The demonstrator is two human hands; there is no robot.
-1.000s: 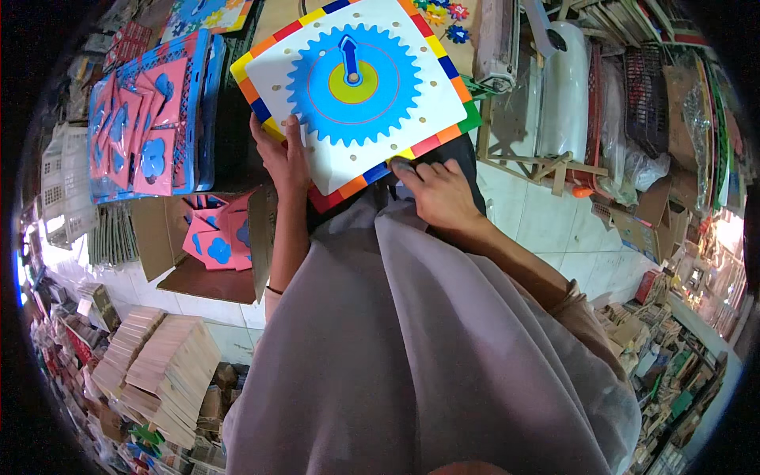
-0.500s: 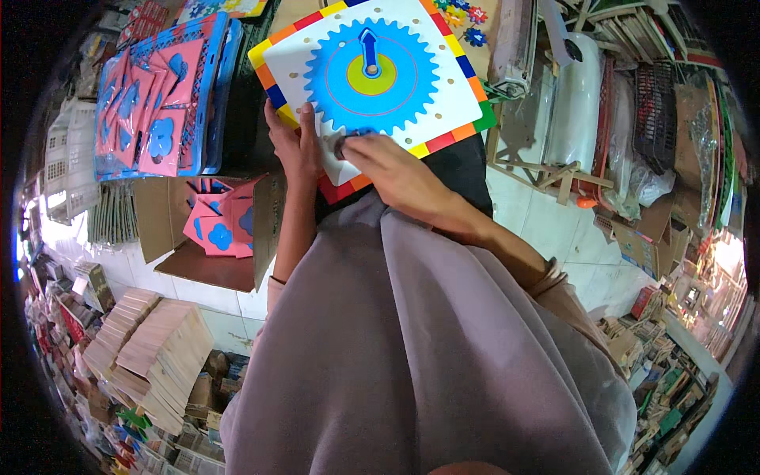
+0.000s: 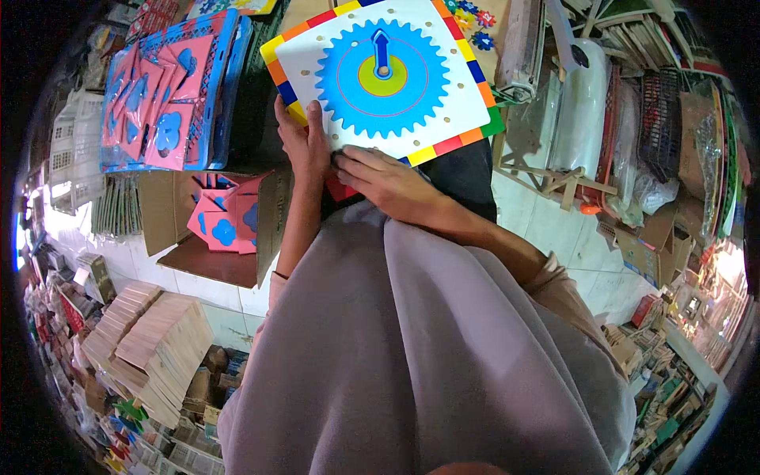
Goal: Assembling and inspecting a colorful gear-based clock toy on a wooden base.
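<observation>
A white square board (image 3: 294, 70) with a multicoloured block border lies tilted in front of me. On it are a large blue gear shape (image 3: 343, 99), a yellow-green disc (image 3: 367, 84) and a dark blue arrow (image 3: 381, 49) pointing away from me. My left hand (image 3: 307, 145) grips the board's left edge, thumb on top and fingers at the side. At the near left corner, my right hand (image 3: 380, 178) is closed, with a small dark thing (image 3: 338, 157) at its fingertips. Its kind cannot be made out. The hand covers part of the red border there.
Small coloured gears (image 3: 481, 39) lie on the table beyond the board. At the left, a blue crate (image 3: 226, 87) bears pink cards (image 3: 166, 134) with blue flower shapes; a cardboard box (image 3: 210, 265) below holds more. Stacked wooden boards (image 3: 162, 340) stand at the lower left.
My right hand has slid toward me and slightly left, from the board's face to its near left corner. The left hand keeps its grip. The whole view has shifted a little.
</observation>
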